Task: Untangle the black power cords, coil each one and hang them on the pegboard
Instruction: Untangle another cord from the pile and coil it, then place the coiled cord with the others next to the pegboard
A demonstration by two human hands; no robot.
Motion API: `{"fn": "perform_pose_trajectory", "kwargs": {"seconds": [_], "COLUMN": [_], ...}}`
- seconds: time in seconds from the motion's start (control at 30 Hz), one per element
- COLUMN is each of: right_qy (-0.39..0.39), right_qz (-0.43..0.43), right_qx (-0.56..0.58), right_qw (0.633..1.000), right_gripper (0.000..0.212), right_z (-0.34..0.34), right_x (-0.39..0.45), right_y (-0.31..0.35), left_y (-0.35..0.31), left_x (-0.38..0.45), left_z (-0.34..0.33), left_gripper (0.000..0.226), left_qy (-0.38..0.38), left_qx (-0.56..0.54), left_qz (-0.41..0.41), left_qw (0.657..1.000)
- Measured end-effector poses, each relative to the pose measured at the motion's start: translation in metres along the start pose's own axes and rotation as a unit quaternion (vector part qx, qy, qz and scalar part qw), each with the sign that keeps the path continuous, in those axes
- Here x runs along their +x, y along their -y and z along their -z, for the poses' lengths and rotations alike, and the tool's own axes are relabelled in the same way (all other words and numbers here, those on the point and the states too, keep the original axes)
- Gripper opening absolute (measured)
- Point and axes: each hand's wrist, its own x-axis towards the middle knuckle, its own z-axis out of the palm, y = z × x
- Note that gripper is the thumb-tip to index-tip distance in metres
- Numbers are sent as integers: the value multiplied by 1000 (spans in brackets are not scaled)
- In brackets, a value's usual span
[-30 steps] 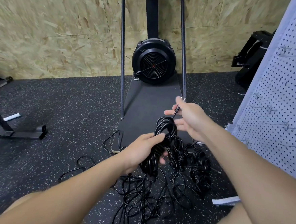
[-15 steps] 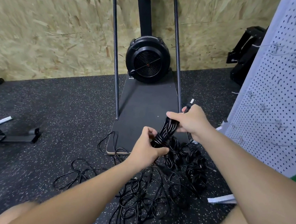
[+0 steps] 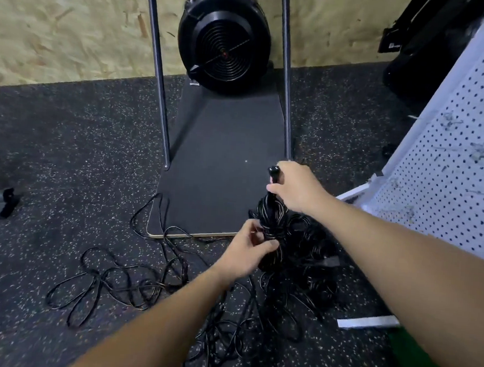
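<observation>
One glossy black coiled power cord point(image 3: 270, 231) is bundled: left hand point(image 3: 246, 254) grips its middle, right hand point(image 3: 296, 187) pinches the plug end. Loose black cords point(image 3: 130, 284) apparently remain tangled on the floor; white perforated pegboard point(image 3: 447, 180) holds none.

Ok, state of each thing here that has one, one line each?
Coiled cord: bundled, held off the floor by both hands.
Left hand: grips the coil's lower part.
Right hand: grips the plug end.
Loose cords: tangled on the floor.
Pegboard: hooks visible, no cords hung.
</observation>
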Motion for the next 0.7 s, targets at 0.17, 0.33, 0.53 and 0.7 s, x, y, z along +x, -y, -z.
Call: {"fn": "perform_pose_trajectory", "kwargs": {"seconds": [0.17,0.33,0.53,0.7], "right_qy": [4,36,59,34], "right_qz": [-18,-37,-102,-112], "right_qx": [-2,20,114,42], "right_qw": [1000,998,986,992], "right_gripper": [43,34,19,53], "right_z": [-58,-105,-140,-118], "right_x": [59,106,114,79], "right_y": [-51,-89,-106,-89], "left_y": [48,91,103,96], "left_x": [70,120,140,131], "left_z": [-10,-12,-13,6], "left_gripper": [37,34,40,35], "left_qy": [-10,-96,-132,-142], "left_qx": [32,92,144,146], "left_qz": [35,31,44,51], "left_qw": [999,991,980,978]}}
